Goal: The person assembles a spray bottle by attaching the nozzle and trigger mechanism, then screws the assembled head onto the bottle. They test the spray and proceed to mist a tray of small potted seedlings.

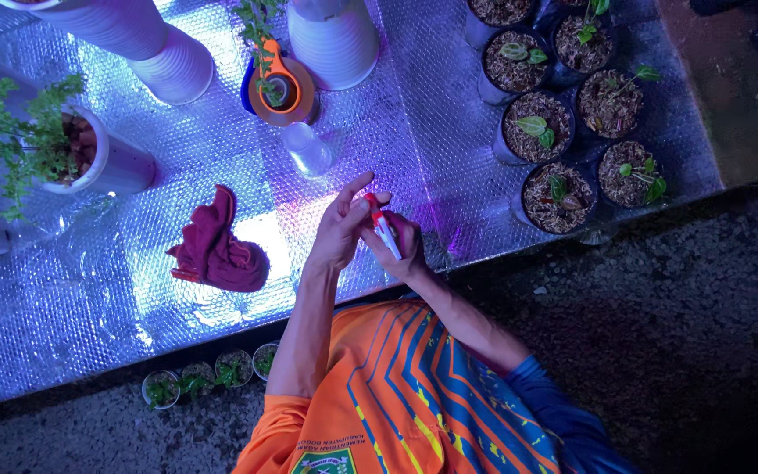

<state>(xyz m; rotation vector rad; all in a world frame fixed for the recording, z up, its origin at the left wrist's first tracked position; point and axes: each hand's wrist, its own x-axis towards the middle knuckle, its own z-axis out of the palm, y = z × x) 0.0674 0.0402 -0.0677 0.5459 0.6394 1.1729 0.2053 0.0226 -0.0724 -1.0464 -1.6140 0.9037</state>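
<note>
Both my hands are raised together over the front edge of a silver foil sheet (89, 298). My right hand (407, 254) grips a small red-and-white pen-like tool (384, 228), held upright and tilted. My left hand (341, 230) touches the tool's red upper end with its fingertips, the other fingers spread. I cannot tell whether the tool is a marker or a cutter. A clear plastic cup (307, 149) lies just beyond my hands. A crumpled maroon cloth (218, 250) lies on the foil to the left.
An orange pot with a seedling (281, 89) and white pots (335, 39) stand at the back. A leafy plant in a white pot (89, 154) is at left. Several black pots with seedlings (559, 193) cluster at right. Small cups (221, 370) sit on the gravel (660, 333).
</note>
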